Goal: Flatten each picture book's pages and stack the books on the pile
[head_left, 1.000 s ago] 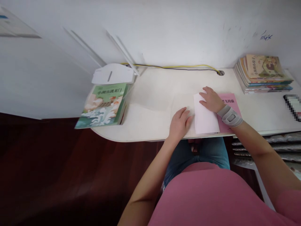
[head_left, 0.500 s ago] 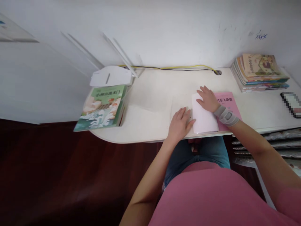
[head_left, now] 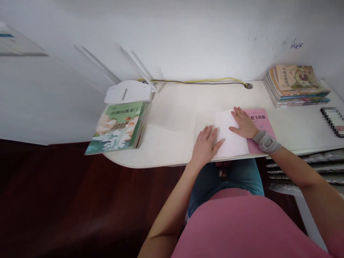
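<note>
desktop (head_left: 172,143), pink book (head_left: 266,125) partly behind right hand (head_left: 244,124)

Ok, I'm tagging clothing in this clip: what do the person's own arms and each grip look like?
The left grip and right grip are gloveless. A grey wrist wrap with a rectangular, buckle-like patch is on the right arm, with a pink sleeve higher up. The left arm is bare as far as it shows.

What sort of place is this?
Perhaps a home or classroom study corner: a white desk against the wall holds a stack of books, a pink book and what looks like a router.
</note>
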`<state>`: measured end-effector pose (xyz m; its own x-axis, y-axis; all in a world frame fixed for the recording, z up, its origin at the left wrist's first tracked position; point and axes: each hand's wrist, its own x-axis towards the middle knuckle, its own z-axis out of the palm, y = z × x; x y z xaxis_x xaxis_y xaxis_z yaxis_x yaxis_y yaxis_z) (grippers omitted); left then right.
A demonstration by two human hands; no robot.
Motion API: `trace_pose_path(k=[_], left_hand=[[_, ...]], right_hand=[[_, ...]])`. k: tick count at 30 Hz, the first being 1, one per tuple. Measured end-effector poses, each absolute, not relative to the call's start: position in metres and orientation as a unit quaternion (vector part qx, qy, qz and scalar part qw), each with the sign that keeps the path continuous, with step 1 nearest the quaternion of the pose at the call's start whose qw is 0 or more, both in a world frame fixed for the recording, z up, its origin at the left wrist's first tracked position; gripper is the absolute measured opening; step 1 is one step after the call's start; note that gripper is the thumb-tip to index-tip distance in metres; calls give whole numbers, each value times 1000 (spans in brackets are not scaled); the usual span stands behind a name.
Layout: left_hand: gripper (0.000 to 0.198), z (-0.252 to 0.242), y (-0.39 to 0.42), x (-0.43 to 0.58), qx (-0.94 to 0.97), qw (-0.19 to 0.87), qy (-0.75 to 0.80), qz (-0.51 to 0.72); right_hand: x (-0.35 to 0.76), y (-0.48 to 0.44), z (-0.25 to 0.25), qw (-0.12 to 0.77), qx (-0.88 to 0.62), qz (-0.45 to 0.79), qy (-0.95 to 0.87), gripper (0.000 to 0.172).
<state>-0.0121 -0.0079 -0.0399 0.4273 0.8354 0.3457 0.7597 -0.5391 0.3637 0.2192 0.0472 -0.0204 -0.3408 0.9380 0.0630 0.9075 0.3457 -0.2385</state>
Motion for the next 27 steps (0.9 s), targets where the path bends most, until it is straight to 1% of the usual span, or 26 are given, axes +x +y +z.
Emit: trace_pose_path(k=[3,6,9,11,13,15,18,21,24,27], left_hand=[[54,-36,-9,-14,840,75,474,252],[51,-20,-14,-4,845,41,475,244],[50,6,-19,27,899,17,389,198],[50,20,-21,56,939,23,313,140],[51,29,-20,83,951,21,299,78],[46,31,-18,103,947,15,320,19],[44,26,-16,112,935,24,352,-38],[45,18,-19,106,933,30,358,-37],[45,7,-23,102,930,23,368,0],[47,-5,-28,104,922,26,385,40]], right_hand=[[219,48,-23,143,-562,98,-809,70],[228,51,-24,266,-547,164,-777,64],[242,57,-26,410,-592,170,-673,61],[250,61,-27,448,-627,141,-621,57],[254,63,-28,420,-636,132,-634,50],[254,63,-29,363,-614,143,-686,43],[250,62,-29,311,-569,150,-746,43],[247,60,-29,276,-555,135,-773,48],[247,59,-28,244,-559,121,-783,56],[247,58,-26,220,-566,124,-785,57]])
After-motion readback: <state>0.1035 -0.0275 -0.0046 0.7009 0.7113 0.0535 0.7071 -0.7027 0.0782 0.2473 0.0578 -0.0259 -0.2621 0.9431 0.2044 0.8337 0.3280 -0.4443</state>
